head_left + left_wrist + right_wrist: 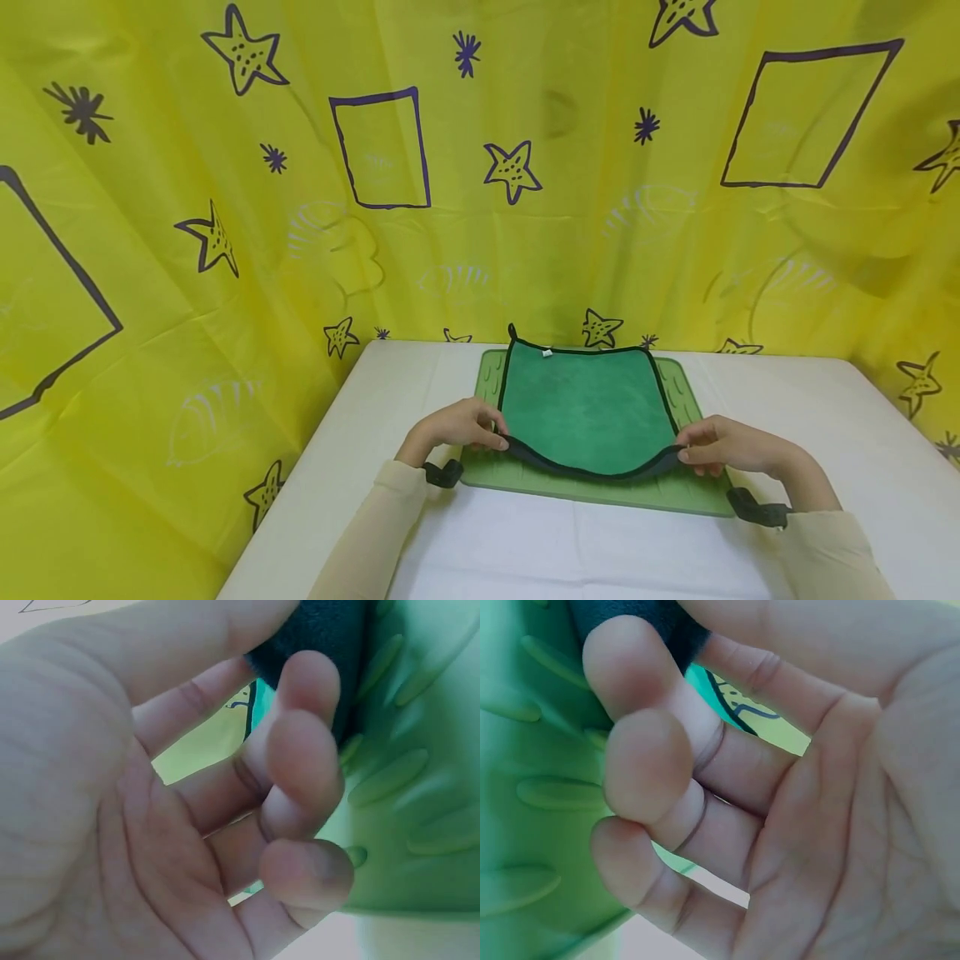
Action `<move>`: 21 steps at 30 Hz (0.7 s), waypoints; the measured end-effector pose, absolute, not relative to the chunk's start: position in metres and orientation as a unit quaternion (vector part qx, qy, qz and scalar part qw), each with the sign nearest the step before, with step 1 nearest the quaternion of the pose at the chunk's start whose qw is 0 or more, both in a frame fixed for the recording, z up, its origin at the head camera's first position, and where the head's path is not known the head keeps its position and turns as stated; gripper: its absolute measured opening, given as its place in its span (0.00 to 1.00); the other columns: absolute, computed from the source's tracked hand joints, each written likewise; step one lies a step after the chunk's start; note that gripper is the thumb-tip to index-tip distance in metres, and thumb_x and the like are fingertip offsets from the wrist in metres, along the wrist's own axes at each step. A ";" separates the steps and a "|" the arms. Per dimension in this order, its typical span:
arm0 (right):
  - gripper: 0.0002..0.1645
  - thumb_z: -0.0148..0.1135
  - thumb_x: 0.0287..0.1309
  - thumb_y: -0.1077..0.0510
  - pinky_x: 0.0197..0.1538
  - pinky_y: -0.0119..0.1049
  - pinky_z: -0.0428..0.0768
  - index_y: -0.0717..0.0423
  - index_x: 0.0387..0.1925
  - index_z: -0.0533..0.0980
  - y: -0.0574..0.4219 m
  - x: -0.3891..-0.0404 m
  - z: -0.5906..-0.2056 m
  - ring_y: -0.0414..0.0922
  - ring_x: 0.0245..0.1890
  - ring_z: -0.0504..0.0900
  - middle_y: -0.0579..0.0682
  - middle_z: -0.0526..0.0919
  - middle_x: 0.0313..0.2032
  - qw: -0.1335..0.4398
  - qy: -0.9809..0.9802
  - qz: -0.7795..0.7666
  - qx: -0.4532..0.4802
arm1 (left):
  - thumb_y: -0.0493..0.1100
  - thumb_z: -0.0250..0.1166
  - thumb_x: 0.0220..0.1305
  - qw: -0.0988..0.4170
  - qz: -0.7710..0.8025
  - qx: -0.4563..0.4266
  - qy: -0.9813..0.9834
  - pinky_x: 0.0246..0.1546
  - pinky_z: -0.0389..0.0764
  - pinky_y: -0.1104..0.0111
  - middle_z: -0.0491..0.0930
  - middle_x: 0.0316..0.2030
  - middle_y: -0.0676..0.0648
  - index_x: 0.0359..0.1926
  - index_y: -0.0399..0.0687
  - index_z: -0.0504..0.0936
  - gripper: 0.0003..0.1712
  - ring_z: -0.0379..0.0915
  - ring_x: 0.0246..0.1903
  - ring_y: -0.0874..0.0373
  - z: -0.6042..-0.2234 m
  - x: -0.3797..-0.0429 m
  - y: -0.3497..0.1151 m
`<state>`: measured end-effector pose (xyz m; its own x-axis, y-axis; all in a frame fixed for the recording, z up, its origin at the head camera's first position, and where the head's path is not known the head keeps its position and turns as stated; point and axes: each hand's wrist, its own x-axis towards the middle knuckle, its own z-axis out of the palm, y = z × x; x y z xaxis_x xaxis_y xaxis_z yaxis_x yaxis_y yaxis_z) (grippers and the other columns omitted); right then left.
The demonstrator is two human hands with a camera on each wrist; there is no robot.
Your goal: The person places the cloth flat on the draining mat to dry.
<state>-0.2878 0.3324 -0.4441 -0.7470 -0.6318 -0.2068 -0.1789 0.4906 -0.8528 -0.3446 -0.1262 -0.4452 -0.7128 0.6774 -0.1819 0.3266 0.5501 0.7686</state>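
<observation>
A green cloth (pixel 588 408) with black edging lies over a lighter green ridged mat (pixel 585 493). My left hand (pixel 463 423) pinches the cloth's near left corner between thumb and fingers. At the near right corner, my right hand (pixel 723 442) pinches it the same way. Between the hands the near edge sags and shows a dark underside. The far edge carries a small white tag (pixel 547 353) and a black loop (pixel 513 332) at its left corner. Both wrist views show the dark cloth corner at the thumb, with the other fingers curled beside the mat's raised ridges (pixel 390 776).
The mat rests on a white-covered table (pixel 525 542). Behind and to the left hangs a yellow curtain (pixel 465 242) printed with stars and rectangles. Dark wrist mounts (pixel 757 508) sit at both cuffs.
</observation>
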 end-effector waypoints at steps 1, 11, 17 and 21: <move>0.13 0.57 0.74 0.58 0.30 0.34 0.77 0.66 0.44 0.79 0.333 -0.288 -0.444 0.38 0.25 0.76 0.45 0.79 0.27 0.257 0.825 -0.440 -0.245 | 0.43 0.71 0.66 0.238 0.370 0.299 0.847 0.26 0.71 0.68 0.73 0.18 0.49 0.38 0.51 0.89 0.03 0.66 0.20 0.56 -0.445 -0.345 -0.126; 0.14 0.53 0.76 0.58 0.33 0.35 0.78 0.64 0.50 0.79 0.340 -0.290 -0.444 0.40 0.29 0.77 0.47 0.80 0.31 0.255 0.822 -0.449 -0.238 | 0.43 0.71 0.66 0.253 0.377 0.313 0.834 0.27 0.76 0.68 0.86 0.28 0.39 0.41 0.52 0.89 0.04 0.71 0.23 0.56 -0.444 -0.347 -0.133; 0.15 0.52 0.77 0.55 0.35 0.35 0.77 0.61 0.50 0.79 0.343 -0.290 -0.443 0.41 0.30 0.78 0.48 0.80 0.32 0.218 0.843 -0.442 -0.215 | 0.51 0.64 0.73 0.232 0.383 0.287 0.847 0.28 0.77 0.65 0.83 0.29 0.42 0.41 0.54 0.88 0.10 0.73 0.23 0.54 -0.442 -0.345 -0.132; 0.16 0.52 0.77 0.55 0.36 0.34 0.77 0.64 0.52 0.78 0.344 -0.289 -0.443 0.42 0.32 0.78 0.51 0.80 0.34 0.187 0.854 -0.440 -0.208 | 0.53 0.63 0.73 0.166 0.383 0.261 0.870 0.27 0.76 0.66 0.83 0.29 0.46 0.44 0.52 0.87 0.12 0.73 0.24 0.56 -0.445 -0.346 -0.131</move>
<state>-0.2895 0.3442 -0.4434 -0.8438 -0.5189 -0.1368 -0.1900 0.5273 -0.8282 -0.3463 -0.1312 -0.4452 -0.8083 0.5819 -0.0897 0.3270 0.5704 0.7535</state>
